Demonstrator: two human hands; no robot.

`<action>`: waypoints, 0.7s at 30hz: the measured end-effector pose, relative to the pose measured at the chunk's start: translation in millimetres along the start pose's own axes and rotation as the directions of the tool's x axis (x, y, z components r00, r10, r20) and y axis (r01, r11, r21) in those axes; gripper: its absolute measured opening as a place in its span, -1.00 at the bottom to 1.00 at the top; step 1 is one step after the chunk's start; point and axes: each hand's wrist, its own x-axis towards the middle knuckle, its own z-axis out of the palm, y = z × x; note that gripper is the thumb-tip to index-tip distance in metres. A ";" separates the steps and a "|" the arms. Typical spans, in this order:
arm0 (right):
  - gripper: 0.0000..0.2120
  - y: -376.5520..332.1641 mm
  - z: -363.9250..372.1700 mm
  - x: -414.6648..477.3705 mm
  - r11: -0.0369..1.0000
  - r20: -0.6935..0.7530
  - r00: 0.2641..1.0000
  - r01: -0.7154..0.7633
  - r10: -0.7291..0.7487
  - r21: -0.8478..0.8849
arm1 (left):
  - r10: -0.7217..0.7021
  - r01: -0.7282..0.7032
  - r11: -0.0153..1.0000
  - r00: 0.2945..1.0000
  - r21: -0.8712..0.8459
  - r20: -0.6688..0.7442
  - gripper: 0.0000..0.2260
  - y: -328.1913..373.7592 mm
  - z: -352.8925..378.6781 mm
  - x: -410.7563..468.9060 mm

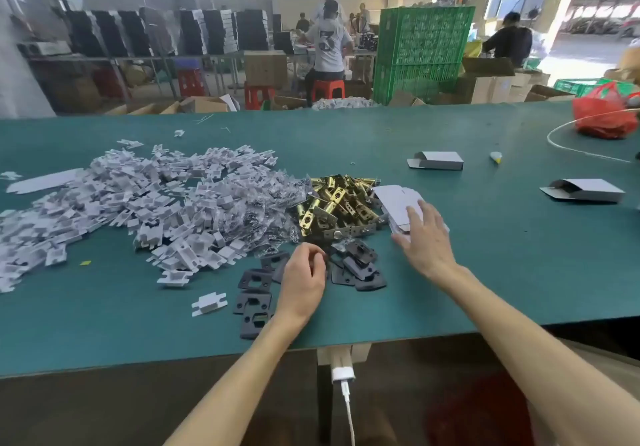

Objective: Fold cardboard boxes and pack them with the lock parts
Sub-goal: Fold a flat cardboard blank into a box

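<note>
While left hand (304, 277) curls, right hand (424, 237) (fingers spread) rests flat — on flat boxes (398, 201).

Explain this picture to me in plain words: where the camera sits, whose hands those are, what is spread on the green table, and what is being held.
There is no machine here. One wide-angle camera on a person's head looks forward and down, so the two bare arms are the wearer's own.

On the green table lie a big heap of small white cardboard pieces, brass latch bolts, black strike plates, and a stack of flat white box blanks. Two folded white boxes sit further right, with a red plastic bag at the far corner.

The left hand is curled over the black plates; whether it has a grip on anything is hidden. The right hand rests open and flat on the box blanks, holding nothing. Other workers sit in the background.
</note>
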 end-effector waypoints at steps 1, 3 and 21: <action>-0.35 6.3 0.9 6.9 0.999 0.039 0.999 -0.028 0.029 -0.030 | 0.005 -0.005 1.000 1.000 0.004 0.000 -0.91 -1.3 1.1 1.2; -0.33 17.6 1.3 16.5 0.995 0.113 0.992 -0.051 0.061 -0.089 | 0.037 -0.040 0.996 0.999 0.079 0.035 -0.94 -0.7 2.8 1.2; -0.70 21.4 18.7 -14.3 0.940 -0.403 0.907 0.023 0.124 0.342 | 0.112 -0.113 0.977 0.994 0.179 0.014 -0.92 2.4 6.4 -5.1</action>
